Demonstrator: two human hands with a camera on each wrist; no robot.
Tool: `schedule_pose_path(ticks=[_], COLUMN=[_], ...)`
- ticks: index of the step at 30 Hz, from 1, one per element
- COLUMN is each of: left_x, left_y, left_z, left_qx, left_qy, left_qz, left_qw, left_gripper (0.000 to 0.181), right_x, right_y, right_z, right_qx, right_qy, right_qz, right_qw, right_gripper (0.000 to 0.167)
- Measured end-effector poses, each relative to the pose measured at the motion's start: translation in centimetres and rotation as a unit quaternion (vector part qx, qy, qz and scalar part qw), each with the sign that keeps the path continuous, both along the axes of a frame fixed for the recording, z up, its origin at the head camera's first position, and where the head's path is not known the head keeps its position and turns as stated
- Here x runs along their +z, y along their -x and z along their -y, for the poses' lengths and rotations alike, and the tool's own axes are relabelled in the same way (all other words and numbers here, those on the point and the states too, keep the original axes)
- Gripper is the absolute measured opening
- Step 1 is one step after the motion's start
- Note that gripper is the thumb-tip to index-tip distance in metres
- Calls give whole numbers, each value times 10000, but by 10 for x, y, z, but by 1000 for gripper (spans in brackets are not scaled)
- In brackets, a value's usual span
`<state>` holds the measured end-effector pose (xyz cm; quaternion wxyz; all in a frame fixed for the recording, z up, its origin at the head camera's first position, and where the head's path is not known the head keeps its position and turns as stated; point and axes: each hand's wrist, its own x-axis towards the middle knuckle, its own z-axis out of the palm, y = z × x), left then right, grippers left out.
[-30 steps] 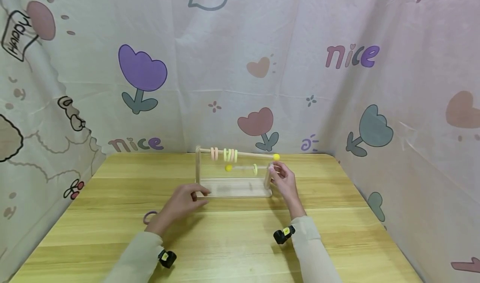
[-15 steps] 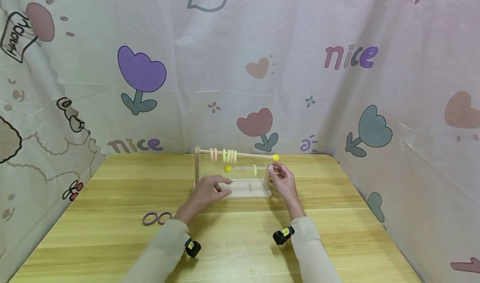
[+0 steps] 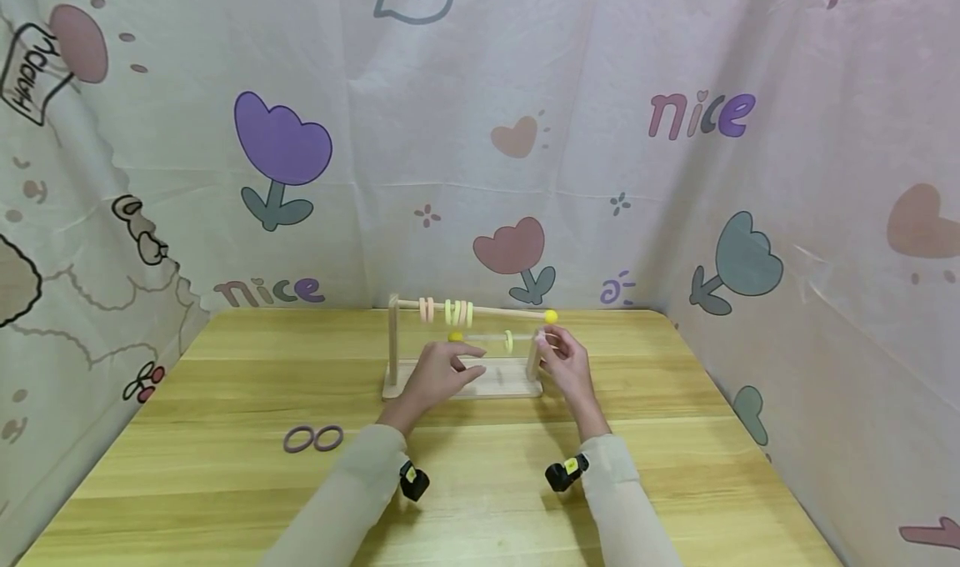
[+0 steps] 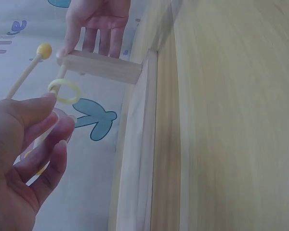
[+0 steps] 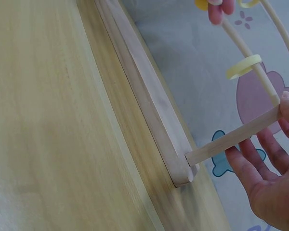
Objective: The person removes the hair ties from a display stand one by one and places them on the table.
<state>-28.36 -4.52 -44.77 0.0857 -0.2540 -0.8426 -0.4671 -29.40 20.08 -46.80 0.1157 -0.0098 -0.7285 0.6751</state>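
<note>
A wooden stand has a pale base [image 3: 510, 381], a tall left post [image 3: 393, 342] and a short right post [image 5: 236, 137]. The lower rod [image 5: 238, 38] meets the short post's top, with one pale yellow ring [image 5: 245, 66] around it and a yellow ball [image 3: 455, 335] at its left end. My right hand [image 3: 572, 367] grips the short post's top, thumb against its end and fingers behind. My left hand [image 3: 435, 375] is in front of the lower rod, thumb and forefinger apart, fingertips close to the ring; whether they touch the rod I cannot tell.
Several pink and pale green rings [image 3: 459, 313] hang on the upper rod [image 3: 506, 310], which ends in a yellow ball [image 3: 551, 317]. Two purple rings [image 3: 286, 442] lie on the wooden table [image 3: 480, 484] at left. A patterned cloth [image 3: 420, 117] stands behind the table.
My left hand has moved right from the base's left end to the middle of the stand, uncovering the purple rings. The right hand stays at the short post.
</note>
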Motion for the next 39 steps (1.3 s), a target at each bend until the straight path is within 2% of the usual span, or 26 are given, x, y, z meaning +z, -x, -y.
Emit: schedule_pose_path(ticks=[7,15,23,34,39], left_x=[-1,-1,-7,-12,-15], left_y=[5,11,16,15,15], left_z=[-14,-30,-42,-53,-57], left_qx=[111,113,141,223,413], left_qy=[-120,-117,-268,-675,-855], left_qz=[156,517,570,919,762], left_qw=[9997,9985,9979,9932,9926], left_gripper=[24,31,32,37,31], right_x=[1,1,1,-1,-1], right_y=[-1,-1,-1,1,1], right_z=[0,-1,-1,-1,-1], right_qx=[-23,12,19,41,48], right_qy=[46,22,38,86,102], right_qz=[56,28,11,-2,25], right_qw=[10000,10000,10000,10000,9999], right_gripper=[38,39,39,37,36])
